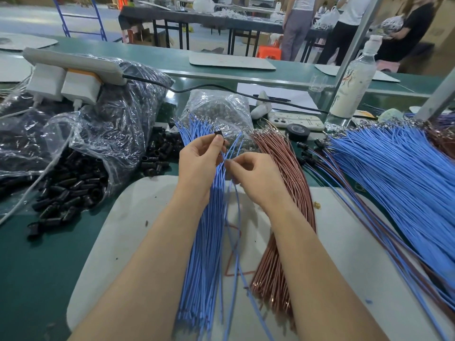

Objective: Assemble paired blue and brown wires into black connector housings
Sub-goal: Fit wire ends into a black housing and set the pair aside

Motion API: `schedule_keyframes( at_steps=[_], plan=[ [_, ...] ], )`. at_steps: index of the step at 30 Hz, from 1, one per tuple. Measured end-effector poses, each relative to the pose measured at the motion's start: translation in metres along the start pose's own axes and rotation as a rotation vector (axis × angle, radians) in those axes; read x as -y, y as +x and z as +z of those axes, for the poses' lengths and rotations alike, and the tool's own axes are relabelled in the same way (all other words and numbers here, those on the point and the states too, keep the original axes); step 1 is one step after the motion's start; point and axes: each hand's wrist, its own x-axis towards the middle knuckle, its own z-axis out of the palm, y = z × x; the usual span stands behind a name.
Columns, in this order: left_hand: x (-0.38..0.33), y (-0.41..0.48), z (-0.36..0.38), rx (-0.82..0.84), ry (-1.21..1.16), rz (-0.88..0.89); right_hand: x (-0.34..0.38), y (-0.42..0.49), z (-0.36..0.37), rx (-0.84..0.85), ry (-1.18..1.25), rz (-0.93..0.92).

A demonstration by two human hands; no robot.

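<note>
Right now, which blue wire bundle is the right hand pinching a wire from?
The slim blue bundle on the white mat, left of the brown wires; the right hand pinches a strand there. The wide blue bundle at far right lies untouched.

A long green workbench runs across the view, with pale mats on its far strip and a slanted metal post rising at the right. Beyond it lies a smooth grey floor, where a blue metal frame stands at the left and an orange stool sits near a dark table. Cardboard boxes sit under that table, and three people stand by its right end in soft, even light
</note>
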Motion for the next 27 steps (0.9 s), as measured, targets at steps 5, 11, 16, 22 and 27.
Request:
schedule_keyframes(
  at_steps=[5,11,16,22,27],
  plan=[
    [0.002,0.002,-0.001,-0.01,0.064,-0.008,-0.01,0.004,-0.031,-0.26,-0.629,0.197],
    [-0.001,0.003,-0.004,0.043,-0.052,-0.118,-0.015,0.008,-0.035,-0.184,-0.685,0.348],
    [-0.003,0.002,-0.003,0.115,-0.155,-0.18,-0.016,0.009,-0.037,-0.19,-0.65,0.364],
    [-0.008,-0.008,-0.001,0.407,-0.071,-0.234,0.002,0.004,-0.045,-0.401,-0.085,-0.006],
    [-0.008,-0.018,0.003,0.715,0.002,-0.276,0.011,0.004,-0.041,-0.228,0.744,0.06]
  ],
)
